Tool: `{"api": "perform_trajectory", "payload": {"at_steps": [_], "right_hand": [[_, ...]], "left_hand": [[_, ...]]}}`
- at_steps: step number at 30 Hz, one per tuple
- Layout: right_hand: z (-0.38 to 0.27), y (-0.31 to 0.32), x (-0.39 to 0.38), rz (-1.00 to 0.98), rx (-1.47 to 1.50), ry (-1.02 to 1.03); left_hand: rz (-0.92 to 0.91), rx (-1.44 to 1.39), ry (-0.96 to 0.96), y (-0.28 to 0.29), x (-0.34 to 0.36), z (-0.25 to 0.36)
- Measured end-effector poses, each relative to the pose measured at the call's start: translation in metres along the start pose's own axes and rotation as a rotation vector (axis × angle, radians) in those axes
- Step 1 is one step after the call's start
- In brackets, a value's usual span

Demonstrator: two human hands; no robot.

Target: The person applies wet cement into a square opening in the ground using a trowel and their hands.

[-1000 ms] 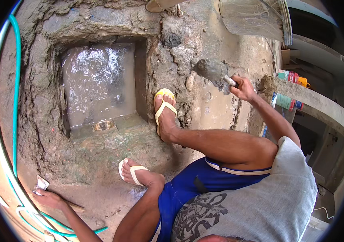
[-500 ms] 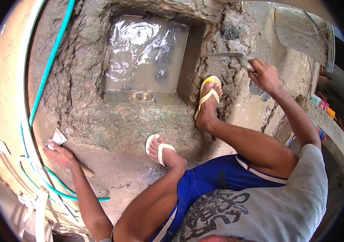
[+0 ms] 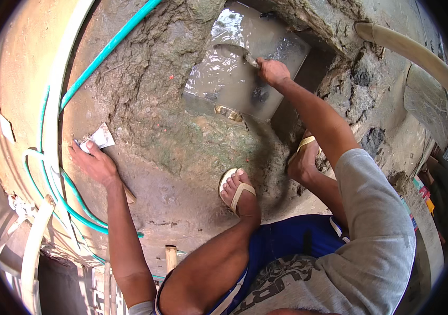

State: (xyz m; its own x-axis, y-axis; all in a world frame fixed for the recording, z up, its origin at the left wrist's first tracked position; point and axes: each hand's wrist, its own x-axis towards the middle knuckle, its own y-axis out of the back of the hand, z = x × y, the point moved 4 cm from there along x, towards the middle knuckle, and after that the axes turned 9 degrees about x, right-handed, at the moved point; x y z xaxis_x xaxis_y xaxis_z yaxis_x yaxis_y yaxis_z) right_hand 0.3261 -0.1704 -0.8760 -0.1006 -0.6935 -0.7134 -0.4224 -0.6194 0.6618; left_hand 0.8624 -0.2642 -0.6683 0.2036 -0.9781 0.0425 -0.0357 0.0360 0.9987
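My right hand (image 3: pixel 274 72) is closed round the handle of a curved-bladed hand tool (image 3: pixel 232 48). Its narrow dark blade points left over the murky water (image 3: pixel 229 79) in a square pit (image 3: pixel 300 79); whether it touches the water I cannot tell. My left hand (image 3: pixel 95 161) is low on the wet ground at the left, its thumb and fingers closed about a pale, flat, angular piece (image 3: pixel 104 135). A bit of wood (image 3: pixel 128 194) sticks out beside that wrist; whether it joins the pale piece is hidden.
A green hose (image 3: pixel 111 50) and a pale pipe (image 3: pixel 53 115) run along the left. Rough mud (image 3: pixel 145 79) borders the pit. My sandalled left foot (image 3: pixel 237 189) and right foot (image 3: pixel 304 155) stand near its front edge. A thick pale tube (image 3: pixel 413 52) curves at the upper right.
My right hand has carried the tool left, from the muddy right rim to over the pit's water. The view has turned and shifted; my left hand stays by the pale piece.
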Motion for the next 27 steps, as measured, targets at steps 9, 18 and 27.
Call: {"api": "perform_trajectory", "payload": {"at_steps": [9, 18, 27], "right_hand": [[-0.009, -0.038, -0.005, -0.100, 0.019, 0.091], [-0.032, -0.087, -0.022, -0.234, 0.118, 0.132], [-0.039, -0.097, -0.021, -0.342, 0.339, 0.284]], "left_hand": [[0.002, -0.032, -0.006, -0.001, 0.000, 0.000], [0.001, -0.044, -0.003, -0.001, 0.001, -0.001], [-0.001, -0.041, -0.009, 0.001, 0.000, 0.002]]}}
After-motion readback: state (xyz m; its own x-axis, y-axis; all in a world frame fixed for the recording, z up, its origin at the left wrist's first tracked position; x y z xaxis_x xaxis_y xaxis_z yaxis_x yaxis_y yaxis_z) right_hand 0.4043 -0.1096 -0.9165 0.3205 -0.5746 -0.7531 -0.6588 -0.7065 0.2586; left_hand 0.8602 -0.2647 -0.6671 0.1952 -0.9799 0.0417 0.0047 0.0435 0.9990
